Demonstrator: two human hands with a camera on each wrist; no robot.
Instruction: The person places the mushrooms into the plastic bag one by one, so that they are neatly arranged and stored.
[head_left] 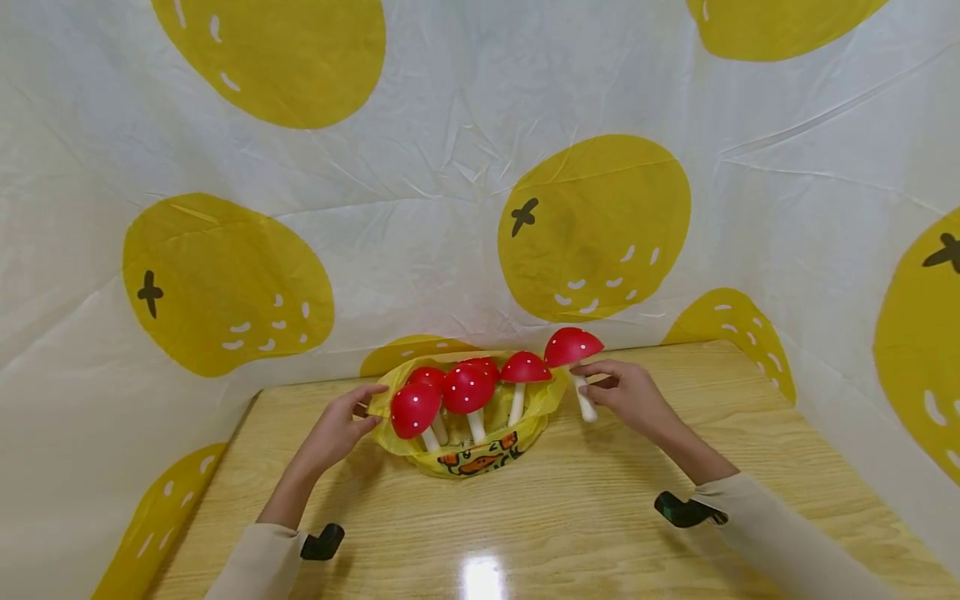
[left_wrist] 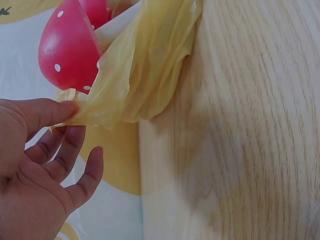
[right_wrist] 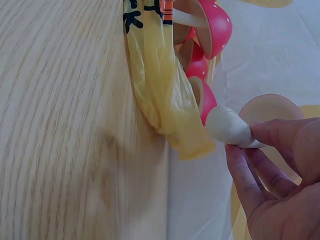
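A yellow plastic bag [head_left: 480, 462] with a printed cartoon lies open on the table, holding several toy mushrooms [head_left: 469, 388] with red, white-dotted caps and white stems. At the bag's left rim, my left hand [head_left: 339, 427] pinches the thin plastic between thumb and fingers, as the left wrist view shows with the bag edge [left_wrist: 107, 102]. Just right of the bag, my right hand [head_left: 626, 392] grips another toy mushroom [head_left: 573, 346] by its stem, cap up and slightly tilted. In the right wrist view its stem [right_wrist: 227, 125] points toward the camera, between thumb and fingers.
The wooden table [head_left: 570, 517] extends in front of the bag and to both sides. Behind it hangs a white sheet [head_left: 420, 250] printed with large yellow fruits, which also covers the sides. Dark wrist devices [head_left: 322, 542] sit at both sleeves.
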